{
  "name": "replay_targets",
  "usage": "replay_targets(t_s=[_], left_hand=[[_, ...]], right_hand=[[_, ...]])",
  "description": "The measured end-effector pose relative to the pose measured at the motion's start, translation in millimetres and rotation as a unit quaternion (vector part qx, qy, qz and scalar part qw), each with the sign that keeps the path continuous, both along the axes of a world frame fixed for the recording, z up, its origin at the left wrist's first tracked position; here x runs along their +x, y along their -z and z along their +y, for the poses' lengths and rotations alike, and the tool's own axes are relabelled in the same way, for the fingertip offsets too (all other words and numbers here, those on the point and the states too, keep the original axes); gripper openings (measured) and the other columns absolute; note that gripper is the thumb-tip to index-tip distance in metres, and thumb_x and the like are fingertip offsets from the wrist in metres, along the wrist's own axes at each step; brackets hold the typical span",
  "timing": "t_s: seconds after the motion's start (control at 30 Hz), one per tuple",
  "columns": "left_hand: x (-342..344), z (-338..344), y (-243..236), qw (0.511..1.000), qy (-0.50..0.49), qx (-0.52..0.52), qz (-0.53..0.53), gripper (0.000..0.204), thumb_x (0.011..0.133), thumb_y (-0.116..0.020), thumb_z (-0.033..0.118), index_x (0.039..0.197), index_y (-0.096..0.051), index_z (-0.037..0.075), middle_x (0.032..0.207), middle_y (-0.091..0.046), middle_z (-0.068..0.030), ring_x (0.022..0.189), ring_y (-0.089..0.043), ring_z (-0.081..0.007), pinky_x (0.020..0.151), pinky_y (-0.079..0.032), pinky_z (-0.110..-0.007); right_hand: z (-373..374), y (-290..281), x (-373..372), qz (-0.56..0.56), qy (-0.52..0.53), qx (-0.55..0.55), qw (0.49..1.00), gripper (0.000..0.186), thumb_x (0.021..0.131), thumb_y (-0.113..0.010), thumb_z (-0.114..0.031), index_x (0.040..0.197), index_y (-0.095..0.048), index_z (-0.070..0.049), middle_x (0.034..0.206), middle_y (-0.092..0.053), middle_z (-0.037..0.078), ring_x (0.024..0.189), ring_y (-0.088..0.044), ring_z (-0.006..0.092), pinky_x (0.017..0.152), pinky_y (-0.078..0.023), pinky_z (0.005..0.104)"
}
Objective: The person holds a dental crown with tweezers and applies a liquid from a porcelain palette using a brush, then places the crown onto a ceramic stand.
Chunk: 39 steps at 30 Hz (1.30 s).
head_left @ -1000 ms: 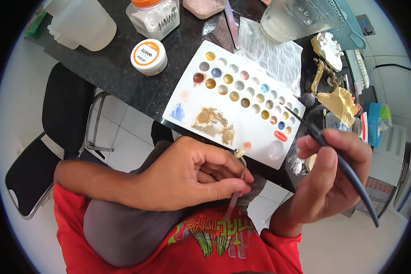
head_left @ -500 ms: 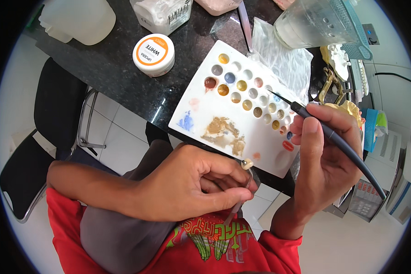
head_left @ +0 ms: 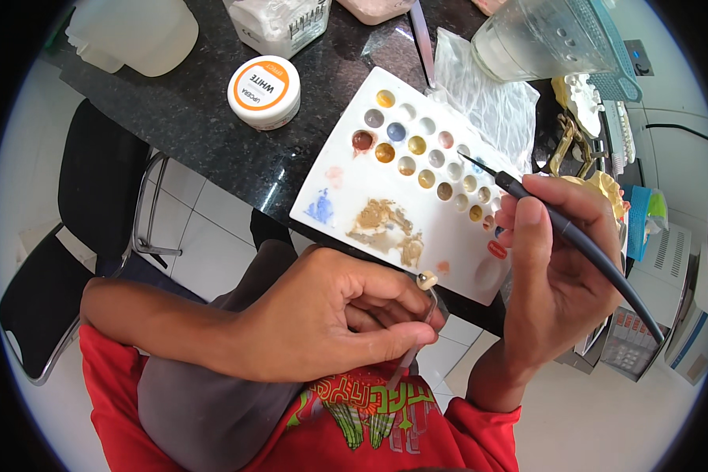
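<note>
My left hand [head_left: 354, 315] is closed around a thin bent metal holder [head_left: 433, 303], gripped between thumb and fingers. On its upper end sits a small cream tooth crown [head_left: 426, 280], just off the palette's near edge. My right hand [head_left: 554, 267] is closed on a dark fine-tipped brush [head_left: 610, 263], held like a pen. The brush's tip points left, over the small wells at the right part of the white palette [head_left: 393, 186]; whether it touches cannot be told. Rows of wells hold yellow, brown, grey, pink and blue pastes. Tan, blue and pink smears lie on the palette's flat part.
On the dark speckled table [head_left: 173, 126] stand a white jar [head_left: 266, 110] with an orange-rimmed lid, a clear cup [head_left: 519, 51] and a whitish container [head_left: 145, 39]. Tweezers [head_left: 422, 43] and a crumpled clear sheet [head_left: 488, 102] lie behind the palette. A black chair [head_left: 94, 173] is at left.
My right hand and the brush have shifted slightly to the left and up over the wells. My left hand and the crown are nearly still.
</note>
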State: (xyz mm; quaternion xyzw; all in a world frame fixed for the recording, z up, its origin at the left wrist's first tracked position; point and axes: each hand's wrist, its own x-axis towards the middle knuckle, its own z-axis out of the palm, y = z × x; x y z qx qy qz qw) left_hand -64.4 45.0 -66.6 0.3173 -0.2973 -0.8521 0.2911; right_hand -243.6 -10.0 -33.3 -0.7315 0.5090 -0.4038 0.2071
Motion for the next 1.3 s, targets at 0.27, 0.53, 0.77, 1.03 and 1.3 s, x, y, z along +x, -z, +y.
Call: replay_targets(t_s=[0.27,0.53,0.77,1.03,1.3], left_hand=[[-1,-1,-1,1.0,0.002,0.01,-0.001,0.016,0.088,-0.059,-0.001,0.1,-0.06,-0.01,0.101,-0.065,-0.0162,0.097,-0.065,-0.0211,0.083,-0.055,-0.026],[0,-1,-1,1.0,0.0,-0.012,-0.003,0.017,0.088,-0.06,0.0,0.102,-0.06,-0.01,0.097,-0.066,-0.0165,0.093,-0.066,-0.0192,0.08,-0.055,-0.025],[-2,0,-1,1.0,-0.014,-0.022,0.0,0.016,0.088,-0.059,-0.001,0.102,-0.06,-0.009,0.097,-0.066,-0.0168,0.093,-0.066,-0.0188,0.08,-0.055,-0.025],[-3,2,-2,0.999,-0.039,-0.018,-0.001,0.015,0.088,-0.059,0.001,0.098,-0.059,-0.01,0.095,-0.066,-0.0161,0.09,-0.066,-0.0177,0.078,-0.055,-0.026],[-3,2,-3,0.999,-0.031,-0.005,-0.005,0.021,0.088,-0.061,0.005,0.103,-0.059,-0.01,0.096,-0.066,-0.014,0.089,-0.065,-0.014,0.078,-0.054,-0.024]], right_hand=[[1,-1,1,-0.007,0.005,0.01,1.0,0.012,0.085,-0.062,0.0,0.094,-0.06,0.007,0.077,-0.064,0.011,0.067,-0.063,0.0108,0.057,-0.05,0.0177],[12,-6,-7,-0.136,-0.019,-0.034,0.99,0.017,0.085,-0.062,-0.005,0.098,-0.056,0.004,0.078,-0.061,0.014,0.06,-0.061,0.0143,0.055,-0.049,0.0214],[54,14,-35,-0.102,-0.166,-0.072,0.978,0.019,0.08,-0.062,-0.009,0.096,-0.057,-0.001,0.078,-0.057,0.012,0.056,-0.06,0.0186,0.048,-0.047,0.0234],[55,23,-33,-0.086,-0.199,-0.091,0.972,0.03,0.068,-0.069,0.0,0.095,-0.058,-0.001,0.077,-0.061,0.011,0.059,-0.062,0.0195,0.047,-0.049,0.0255],[55,20,-30,-0.065,-0.18,-0.084,0.978,0.031,0.067,-0.07,0.0,0.096,-0.059,-0.003,0.077,-0.062,0.01,0.059,-0.063,0.0193,0.048,-0.049,0.0254]])
